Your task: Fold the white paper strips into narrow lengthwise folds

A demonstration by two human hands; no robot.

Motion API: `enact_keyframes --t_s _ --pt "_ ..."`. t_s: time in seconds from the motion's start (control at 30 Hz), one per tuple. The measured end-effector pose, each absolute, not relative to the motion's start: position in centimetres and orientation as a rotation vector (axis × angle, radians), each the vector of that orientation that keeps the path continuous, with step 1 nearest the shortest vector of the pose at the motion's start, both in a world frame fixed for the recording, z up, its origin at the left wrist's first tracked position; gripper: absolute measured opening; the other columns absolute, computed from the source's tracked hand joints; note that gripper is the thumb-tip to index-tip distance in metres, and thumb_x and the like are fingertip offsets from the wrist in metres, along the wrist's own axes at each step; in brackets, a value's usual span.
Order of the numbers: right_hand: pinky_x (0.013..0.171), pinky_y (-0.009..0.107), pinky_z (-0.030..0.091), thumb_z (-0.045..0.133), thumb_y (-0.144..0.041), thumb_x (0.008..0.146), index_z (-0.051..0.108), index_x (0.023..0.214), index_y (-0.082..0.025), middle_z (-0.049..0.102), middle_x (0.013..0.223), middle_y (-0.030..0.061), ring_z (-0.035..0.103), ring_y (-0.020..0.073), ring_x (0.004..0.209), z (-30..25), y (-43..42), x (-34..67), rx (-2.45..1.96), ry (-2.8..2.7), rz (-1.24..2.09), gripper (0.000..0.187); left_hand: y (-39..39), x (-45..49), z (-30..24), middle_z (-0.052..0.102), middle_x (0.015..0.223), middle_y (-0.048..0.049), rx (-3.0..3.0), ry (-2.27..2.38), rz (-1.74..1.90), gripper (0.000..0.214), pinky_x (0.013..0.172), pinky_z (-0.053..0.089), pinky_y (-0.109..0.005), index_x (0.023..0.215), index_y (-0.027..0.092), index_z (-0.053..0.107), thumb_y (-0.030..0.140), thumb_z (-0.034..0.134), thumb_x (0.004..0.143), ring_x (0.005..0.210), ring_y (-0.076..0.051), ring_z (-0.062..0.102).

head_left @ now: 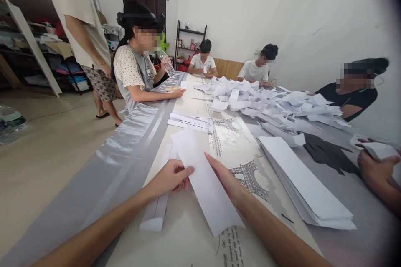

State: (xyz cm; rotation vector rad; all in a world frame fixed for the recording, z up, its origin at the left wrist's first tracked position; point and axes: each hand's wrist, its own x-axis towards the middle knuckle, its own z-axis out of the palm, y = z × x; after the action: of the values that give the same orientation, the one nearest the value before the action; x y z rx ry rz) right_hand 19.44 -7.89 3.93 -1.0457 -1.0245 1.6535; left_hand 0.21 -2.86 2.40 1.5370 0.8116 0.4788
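A white paper strip [206,183] is tilted above the table in front of me. My left hand [175,175] is closed on its left edge, thumb on top and fingers curled below. Along the strip's right edge lies my right hand [224,177], its visible fingers stretched out against the paper. The strip hides its thumb and part of the palm. Below my left hand, more narrow white strips [153,212] rest on the table. To the right of my right hand lies a stack of long white paper sheets [300,179].
A large heap of folded white papers [250,96] covers the right middle of the table [131,133]. Flat strips [191,122] lie farther ahead. At right, another person's hands [377,162] hold white paper beside a dark flat piece [328,150]. Several people are around the table.
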Motion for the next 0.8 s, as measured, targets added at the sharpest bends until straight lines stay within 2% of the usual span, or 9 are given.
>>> enact_keyframes --t_s 0.13,0.2,0.3,0.4,0.5,0.57,0.67,0.8 --pt "0.065 0.027 0.047 0.073 -0.057 0.085 0.072 0.110 -0.021 0.072 0.085 0.0031 0.063 0.0171 0.072 4.3 -8.2 19.3 -1.056 -1.031 1.647 0.044 -3.2 0.2 2.7 0.061 0.052 -0.0013 1.542 0.812 0.490 0.056 0.039 0.028 -0.021 0.062 0.016 0.058 0.063 0.054 0.092 0.035 -0.007 0.043" --pt "0.066 0.026 0.047 0.076 -0.053 0.083 0.072 0.110 -0.022 0.073 0.090 0.0028 0.063 0.0166 0.075 4.3 -8.3 19.4 -1.079 -1.069 1.609 0.041 -3.3 0.1 3.0 0.060 0.050 -0.0038 1.530 0.812 0.468 0.066 0.039 0.028 -0.022 0.056 0.015 0.056 0.068 0.044 0.095 0.035 -0.008 0.043" --pt "0.070 0.029 0.050 0.079 -0.050 0.080 0.072 0.115 -0.024 0.074 0.103 0.0038 0.065 0.0185 0.081 4.3 -8.4 19.7 -1.088 -1.130 1.559 0.043 -3.3 -0.1 3.2 0.058 0.046 -0.0044 1.486 0.825 0.483 0.074 0.038 0.025 -0.022 0.059 0.014 0.060 0.072 0.032 0.096 0.033 -0.009 0.042" --pt "0.068 0.031 0.052 0.082 -0.047 0.077 0.071 0.117 -0.027 0.073 0.112 0.0047 0.067 0.0196 0.081 4.3 -8.4 19.9 -1.133 -1.150 1.543 0.046 -3.0 -0.1 3.0 0.055 0.046 -0.0002 1.471 0.900 0.658 0.064 0.039 0.027 -0.022 0.063 0.015 0.060 0.070 0.045 0.094 0.034 -0.008 0.040" --pt "0.068 0.031 0.053 0.083 -0.042 0.076 0.070 0.119 -0.027 0.071 0.119 0.0051 0.068 0.0200 0.083 4.4 -8.5 19.9 -1.144 -1.161 1.546 0.047 -2.8 0.3 2.7 0.056 0.054 0.0027 1.472 0.918 0.842 0.051 0.042 0.030 -0.021 0.069 0.016 0.060 0.063 0.061 0.089 0.039 -0.007 0.043" --pt "0.072 0.032 0.054 0.084 -0.037 0.075 0.069 0.120 -0.028 0.071 0.120 0.0047 0.068 0.0208 0.087 4.5 -8.6 19.8 -1.124 -1.176 1.556 0.048 -2.7 0.5 2.6 0.054 0.054 0.0040 1.471 0.909 0.901 0.046 0.043 0.031 -0.020 0.072 0.016 0.062 0.059 0.065 0.088 0.041 -0.007 0.043" --pt "0.071 0.031 0.054 0.085 -0.037 0.076 0.067 0.123 -0.029 0.073 0.113 0.0036 0.069 0.0197 0.084 4.6 -8.7 20.0 -1.157 -1.186 1.589 0.051 -2.8 0.7 2.5 0.048 0.046 0.0053 1.456 0.911 0.908 0.044 0.044 0.030 -0.021 0.070 0.015 0.062 0.056 0.066 0.088 0.042 -0.007 0.040" --pt "0.068 0.032 0.055 0.076 -0.050 0.085 0.068 0.121 -0.026 0.074 0.100 0.0051 0.069 0.0198 0.079 4.6 -8.8 20.6 -1.199 -1.138 1.710 0.044 -2.9 0.6 2.6 0.048 0.045 0.0046 1.419 0.902 0.887 0.042 0.045 0.030 -0.021 0.071 0.015 0.064 0.054 0.067 0.088 0.044 -0.008 0.040"
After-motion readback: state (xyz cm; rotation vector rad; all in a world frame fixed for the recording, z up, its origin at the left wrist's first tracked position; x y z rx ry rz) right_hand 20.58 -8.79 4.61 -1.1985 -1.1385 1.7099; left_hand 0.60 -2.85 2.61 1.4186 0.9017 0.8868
